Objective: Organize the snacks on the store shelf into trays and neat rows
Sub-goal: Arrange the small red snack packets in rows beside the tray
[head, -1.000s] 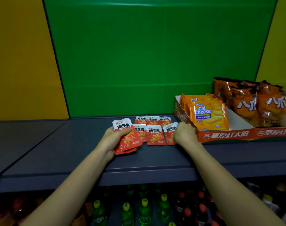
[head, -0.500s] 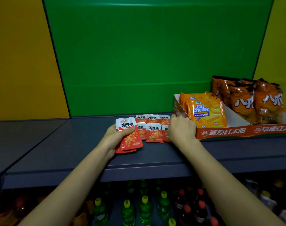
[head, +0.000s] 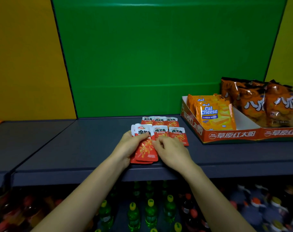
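Observation:
Small red and white snack packets [head: 160, 121] lie in two short rows on the dark grey shelf [head: 85, 144]. My left hand [head: 127, 148] grips a stack of the same red packets [head: 145, 153] near the shelf's front, thumb across the top packet. My right hand [head: 171, 151] has come beside it, its curled fingers pinching the stack's right edge and covering part of the front row [head: 178, 133].
A red cardboard tray [head: 232, 135] at the right holds yellow Cal Cheese wafer packs [head: 215, 116] and orange crisp bags [head: 259, 102]. Green and yellow panels back the shelf. Drink bottles [head: 150, 213] fill the level below.
My right hand left the spot beside the tray and moved left and nearer, onto the stack in my left hand. The left hand with its stack shifted slightly right.

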A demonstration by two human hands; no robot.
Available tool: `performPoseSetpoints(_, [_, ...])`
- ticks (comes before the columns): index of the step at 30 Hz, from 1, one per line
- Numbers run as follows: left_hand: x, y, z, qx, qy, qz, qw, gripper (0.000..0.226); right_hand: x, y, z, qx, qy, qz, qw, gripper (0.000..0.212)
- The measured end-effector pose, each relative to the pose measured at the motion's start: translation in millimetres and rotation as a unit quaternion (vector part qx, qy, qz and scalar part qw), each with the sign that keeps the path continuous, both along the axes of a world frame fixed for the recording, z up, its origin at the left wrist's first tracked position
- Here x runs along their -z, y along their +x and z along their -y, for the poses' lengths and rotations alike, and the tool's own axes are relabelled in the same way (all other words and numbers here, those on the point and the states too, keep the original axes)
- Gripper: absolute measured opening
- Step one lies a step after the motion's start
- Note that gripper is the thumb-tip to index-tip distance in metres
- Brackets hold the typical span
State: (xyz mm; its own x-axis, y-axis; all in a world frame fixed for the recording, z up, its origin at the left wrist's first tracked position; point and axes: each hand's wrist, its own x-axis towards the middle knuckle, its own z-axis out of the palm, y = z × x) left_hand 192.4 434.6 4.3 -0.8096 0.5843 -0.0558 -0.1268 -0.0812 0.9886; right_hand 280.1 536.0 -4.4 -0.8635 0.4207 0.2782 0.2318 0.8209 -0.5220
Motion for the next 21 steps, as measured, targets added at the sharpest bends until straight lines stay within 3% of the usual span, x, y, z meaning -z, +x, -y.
performPoseSetpoints(4, [-2.7, 0.4, 1.3, -0.035, -0.038, -0.012, 0.999, 0.014, 0.5, 8.9, -1.0, 0.022, -0.008, -0.042, 0.999, 0.039])
performPoseSetpoints(9, [10.8, -14.8, 4.4, -0.081, -0.143, -0.169, 0.972, 0.012, 8.0, 24.6, -15.0, 0.083, 0.018, -0.031, 0.996, 0.041])
performPoseSetpoints(13, [18.3, -18.7, 4.4, -0.125, -0.271, -0.312, 0.902, 0.022, 12.2, 26.1, -18.2, 0.099, 0.057, -0.006, 0.993, 0.039])
performPoseSetpoints(17, [21.9, -17.3, 6.8, -0.142, -0.402, -0.417, 0.803, 0.032, 11.4, 26.5, -20.6, 0.098, 0.087, 0.013, 0.991, 0.034])
performPoseSetpoints(21, [20.7, -15.9, 6.9, -0.166, -0.466, -0.489, 0.719, 0.038, 9.8, 26.9, -23.9, 0.095, 0.124, 0.038, 0.987, 0.033])
